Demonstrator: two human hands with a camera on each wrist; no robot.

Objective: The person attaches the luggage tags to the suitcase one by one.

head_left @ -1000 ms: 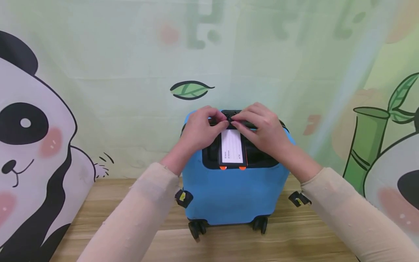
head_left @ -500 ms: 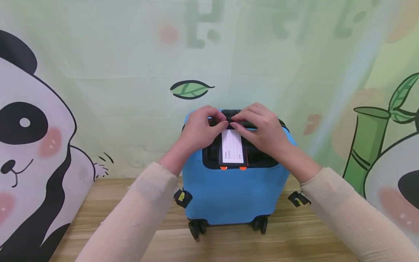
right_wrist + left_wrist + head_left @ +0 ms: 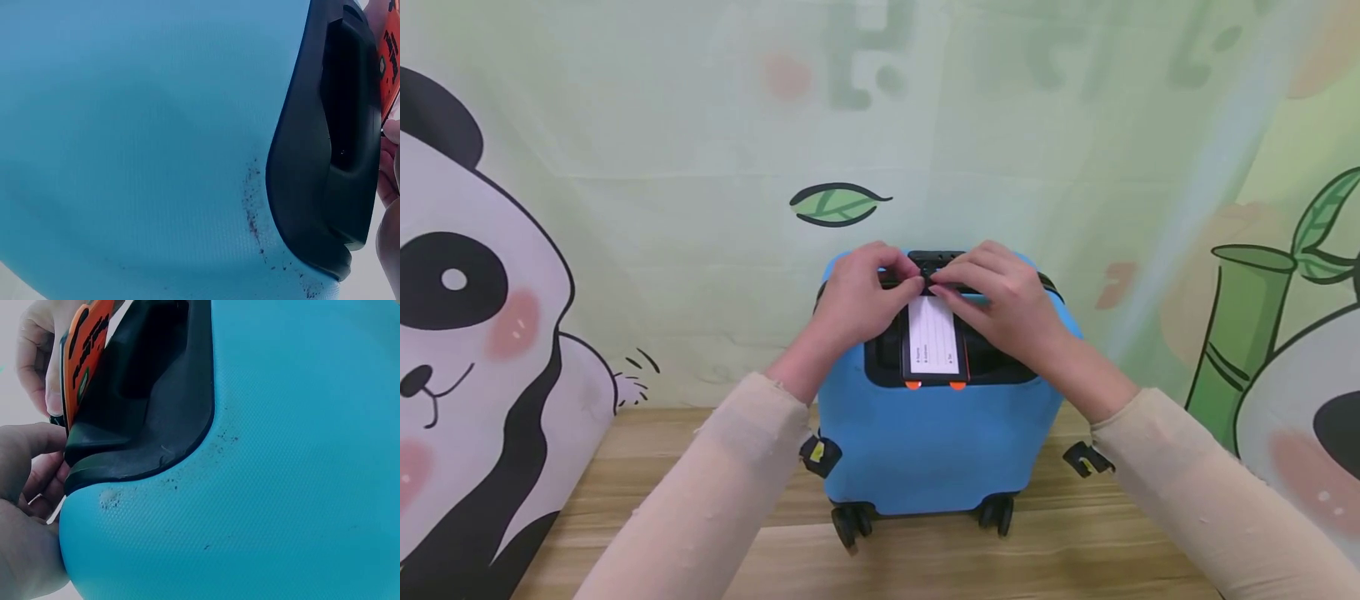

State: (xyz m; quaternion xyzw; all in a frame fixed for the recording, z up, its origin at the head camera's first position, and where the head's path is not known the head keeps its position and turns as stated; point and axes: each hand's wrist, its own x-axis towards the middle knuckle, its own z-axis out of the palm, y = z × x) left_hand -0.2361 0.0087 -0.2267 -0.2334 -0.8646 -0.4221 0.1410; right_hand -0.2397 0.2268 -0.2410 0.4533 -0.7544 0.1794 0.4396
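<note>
A blue hard-shell suitcase [image 3: 940,442] stands upright, with a black handle recess [image 3: 181,406] in its shell. Over its upper part hangs a luggage tag [image 3: 932,337], the lined white card facing the head camera. Both wrist views catch the tag's orange back [image 3: 390,56]. My left hand [image 3: 867,287] pinches the tag's small black strap between thumb and index finger at the top handle. From the other side, my right hand [image 3: 1000,287] pinches the same strap, fingertips nearly meeting the left ones. The strap's exact shape is mostly covered by fingers.
Dark wheels [image 3: 852,523] carry the suitcase on a wood-patterned surface [image 3: 820,567]. Close behind it hangs a pale green backdrop [image 3: 685,167] printed with pandas and bamboo. Black wrist-camera mounts [image 3: 1087,457] sit by both sleeves.
My right hand has shifted very slightly to the right and down at the strap. The left hand, the tag and the suitcase look almost unmoved.
</note>
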